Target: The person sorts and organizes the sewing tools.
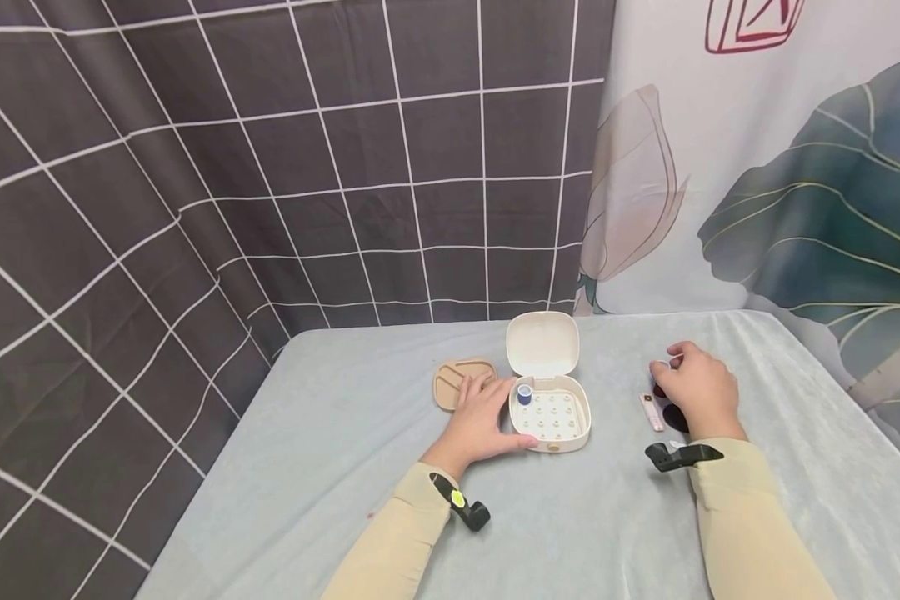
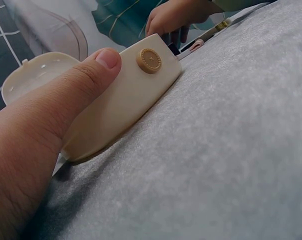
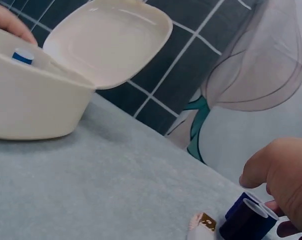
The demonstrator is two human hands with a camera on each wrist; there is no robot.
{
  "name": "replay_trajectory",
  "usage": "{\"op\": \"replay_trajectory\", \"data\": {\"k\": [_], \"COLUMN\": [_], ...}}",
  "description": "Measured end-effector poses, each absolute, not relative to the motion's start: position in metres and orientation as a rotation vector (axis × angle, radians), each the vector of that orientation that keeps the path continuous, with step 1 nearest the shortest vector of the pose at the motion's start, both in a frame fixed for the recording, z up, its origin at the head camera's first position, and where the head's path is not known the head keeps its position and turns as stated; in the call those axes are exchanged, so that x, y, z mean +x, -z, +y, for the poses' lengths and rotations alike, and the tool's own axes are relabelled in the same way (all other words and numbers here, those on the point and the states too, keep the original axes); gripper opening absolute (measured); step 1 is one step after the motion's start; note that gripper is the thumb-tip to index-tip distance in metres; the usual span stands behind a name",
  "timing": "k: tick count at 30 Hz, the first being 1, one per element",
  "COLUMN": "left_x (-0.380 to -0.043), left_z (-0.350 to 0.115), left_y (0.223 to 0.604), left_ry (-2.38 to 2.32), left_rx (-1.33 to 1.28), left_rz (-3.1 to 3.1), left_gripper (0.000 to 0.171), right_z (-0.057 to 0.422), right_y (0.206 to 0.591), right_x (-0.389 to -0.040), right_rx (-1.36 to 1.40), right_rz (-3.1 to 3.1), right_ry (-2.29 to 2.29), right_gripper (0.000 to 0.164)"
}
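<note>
My left hand holds the left side of a cream box with pegs inside, its thumb against the front wall beside a round tan button and its fingers at the back left corner. One blue thread spool stands in the box's back left corner, and the lid is raised behind. At the right, my right hand is over dark blue spools on the cloth. Its thumb is apart from them in the right wrist view; its other fingers are partly hidden behind them.
A tan divided tray lies left of the box, partly under my left fingers. Near my right hand are a small pale pink item with a gold end and a dark round thing. Grey cloth covers the table; curtains hang behind.
</note>
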State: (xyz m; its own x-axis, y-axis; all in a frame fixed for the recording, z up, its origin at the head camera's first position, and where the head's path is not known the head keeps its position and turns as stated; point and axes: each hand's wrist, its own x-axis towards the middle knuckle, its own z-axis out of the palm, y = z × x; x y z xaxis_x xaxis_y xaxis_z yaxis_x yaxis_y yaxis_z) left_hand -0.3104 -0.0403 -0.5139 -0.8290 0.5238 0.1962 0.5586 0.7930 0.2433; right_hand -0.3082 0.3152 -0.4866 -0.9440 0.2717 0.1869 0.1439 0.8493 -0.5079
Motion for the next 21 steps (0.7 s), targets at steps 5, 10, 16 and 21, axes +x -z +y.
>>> {"op": "replay_trajectory", "data": {"k": [5,10,16,21], "left_x": [-0.310,-0.309,-0.310,-0.310], "left_z": [-0.040,-0.040,-0.040,-0.041], "left_y": [0.514,0.514,0.514,0.512], "left_ry": [0.460,0.471,0.453,0.449], "left_rx": [-0.874,-0.891,-0.882,-0.873], "left_rz": [-2.844,-2.837,-2.849,-2.857], "left_gripper": [0.103,0.101,0.103,0.103], "right_z": [0.311,0.309,0.307,0.302], "right_y": [0.489,0.491,0.490,0.483], "right_x": [-0.307,-0.306,-0.307,-0.309], "right_rx": [-0.351,-0.375,-0.359,-0.344], "right_rz": [-2.783,-2.782,-2.746,-2.706], "right_ry": [-0.702,-0.701,-0.693,-0.680], "right_gripper": [0.048,0.042,0.039,0.036]}}
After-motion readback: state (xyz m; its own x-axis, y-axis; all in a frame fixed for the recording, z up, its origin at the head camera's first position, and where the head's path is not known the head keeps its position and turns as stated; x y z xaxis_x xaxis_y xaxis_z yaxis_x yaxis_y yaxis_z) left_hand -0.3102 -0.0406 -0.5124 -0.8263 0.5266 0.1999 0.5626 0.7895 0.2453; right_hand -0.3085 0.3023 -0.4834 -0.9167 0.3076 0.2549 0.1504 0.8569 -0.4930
